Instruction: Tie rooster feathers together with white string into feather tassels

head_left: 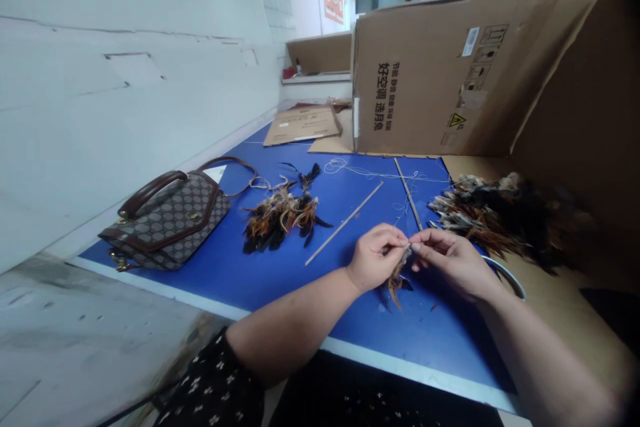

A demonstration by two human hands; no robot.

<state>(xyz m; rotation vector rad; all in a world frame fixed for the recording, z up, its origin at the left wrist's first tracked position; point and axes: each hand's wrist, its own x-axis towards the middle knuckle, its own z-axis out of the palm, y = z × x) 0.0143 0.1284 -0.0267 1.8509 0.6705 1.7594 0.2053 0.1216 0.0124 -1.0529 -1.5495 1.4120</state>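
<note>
My left hand (377,257) is closed in a pinch on a small bunch of feathers (395,283), brown, orange and black, which hangs below the fingers over the blue table (280,277). My right hand (453,260) pinches at the top of the same bunch, its fingertips meeting those of the left. What exactly the right fingertips grip is too small to make out. Thin pale thread (400,207) runs across the table just beyond my hands. Two thin wooden sticks lie near: one stick (345,223) to the left, another stick (407,193) behind my hands.
A feather pile (280,217) lies left of my hands, and a larger feather heap (500,217) sits on cardboard to the right. A patterned handbag (173,220) stands at the left. A big cardboard box (425,80) rises behind. A pale ring-shaped object (510,277) is partly behind my right wrist.
</note>
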